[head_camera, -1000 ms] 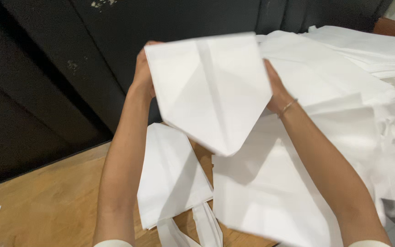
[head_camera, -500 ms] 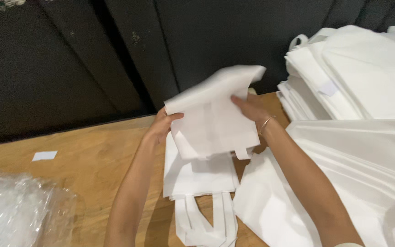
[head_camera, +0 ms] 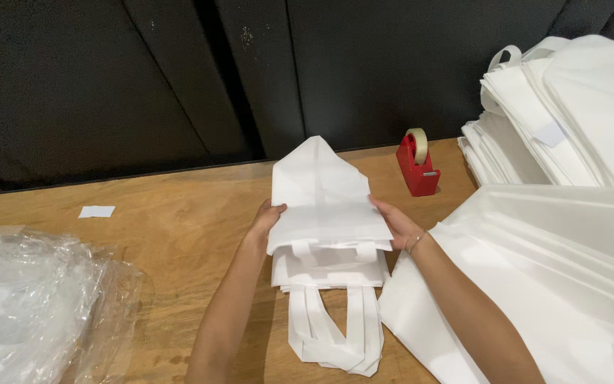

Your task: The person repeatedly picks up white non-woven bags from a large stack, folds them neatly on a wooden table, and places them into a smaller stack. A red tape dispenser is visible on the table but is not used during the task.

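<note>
Two hands grip one folded white bag [head_camera: 325, 195] by its edges, the left hand [head_camera: 268, 217] on its left side, the right hand [head_camera: 396, 224] on its right, pressing it onto a small pile of folded bags [head_camera: 328, 274] on the wooden counter [head_camera: 179, 227]. Half a second ago that bag was held up above the pile; now it lies flat, with a red tape dispenser [head_camera: 416, 165] in view beyond.

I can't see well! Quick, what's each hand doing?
Left hand: closed on the folded white fabric bag.
Right hand: closed on the same bag's other edge.
</note>
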